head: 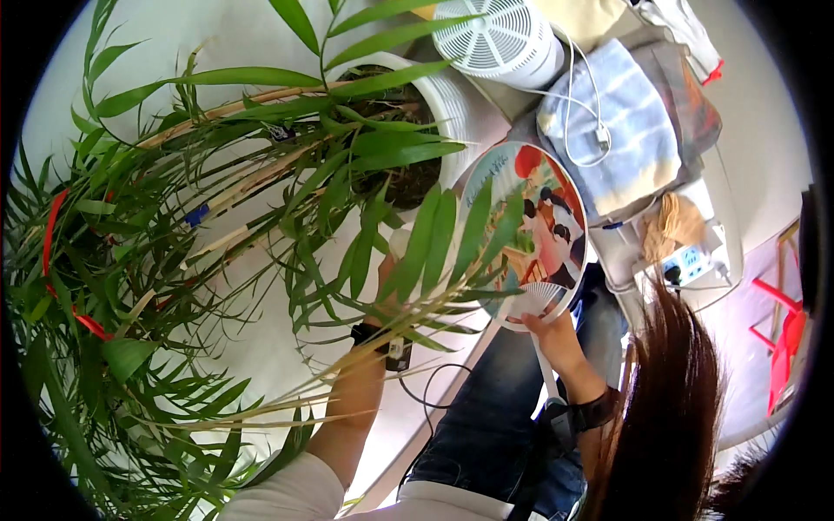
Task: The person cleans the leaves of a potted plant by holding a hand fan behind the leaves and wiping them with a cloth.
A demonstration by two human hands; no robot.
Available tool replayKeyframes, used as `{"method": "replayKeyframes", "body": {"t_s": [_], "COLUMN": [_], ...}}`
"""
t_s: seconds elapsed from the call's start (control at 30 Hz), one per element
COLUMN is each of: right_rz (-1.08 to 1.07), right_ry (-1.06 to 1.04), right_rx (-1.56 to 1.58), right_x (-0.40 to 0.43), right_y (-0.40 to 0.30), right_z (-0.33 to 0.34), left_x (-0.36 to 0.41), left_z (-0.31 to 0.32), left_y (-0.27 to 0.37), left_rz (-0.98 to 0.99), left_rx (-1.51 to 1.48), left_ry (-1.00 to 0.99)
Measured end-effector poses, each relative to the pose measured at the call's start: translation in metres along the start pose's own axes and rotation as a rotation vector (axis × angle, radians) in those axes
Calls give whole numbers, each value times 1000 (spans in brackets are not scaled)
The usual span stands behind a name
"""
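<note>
My right hand [558, 343] grips a round hand fan [554, 218] near the base of its disc, and the white handle hangs below. The fan bears a printed picture of several figures and some writing. Palm leaves cover part of its left side. My left hand [389, 286] reaches in among the fronds of a potted palm [430, 241], mostly hidden by leaves. A small pale thing [399, 242] shows at its fingertips; whether the hand holds it cannot be told. The white ribbed pot [459, 114] with dark soil [410, 176] lies beyond that hand.
A white round-grilled appliance [498, 39] stands at the top, its white cable [570, 124] lying over a tie-dyed cloth [609, 124]. To the right are a power strip [690, 260] and a tan bundle [674, 228]. Red ribbon [53, 228] hangs in the foliage. Long hair [664, 404] hangs at lower right.
</note>
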State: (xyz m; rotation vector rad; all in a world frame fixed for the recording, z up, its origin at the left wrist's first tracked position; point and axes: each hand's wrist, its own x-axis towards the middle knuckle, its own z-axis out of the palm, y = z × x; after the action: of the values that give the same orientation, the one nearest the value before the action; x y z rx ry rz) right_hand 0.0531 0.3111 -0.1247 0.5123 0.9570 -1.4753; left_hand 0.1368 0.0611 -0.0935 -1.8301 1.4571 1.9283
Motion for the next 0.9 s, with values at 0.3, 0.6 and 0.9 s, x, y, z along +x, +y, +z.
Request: {"method": "replayKeyframes", "body": {"t_s": [0.3,0.6,0.9], "right_rz": [33,150,220], "right_ry": [-2,-81,-198], "right_rx": [88,174,324], "right_x": [-6,-9,-6], "right_y": [-18,-29,-27], "right_z": [6,3,20], "left_x": [13,-26,-85], "left_z": [-26,-10,-14], "left_y": [-6,-15,22], "left_rz": [122,386,506], "left_rx": [39,278,450], "left_ry": [94,212,489]}}
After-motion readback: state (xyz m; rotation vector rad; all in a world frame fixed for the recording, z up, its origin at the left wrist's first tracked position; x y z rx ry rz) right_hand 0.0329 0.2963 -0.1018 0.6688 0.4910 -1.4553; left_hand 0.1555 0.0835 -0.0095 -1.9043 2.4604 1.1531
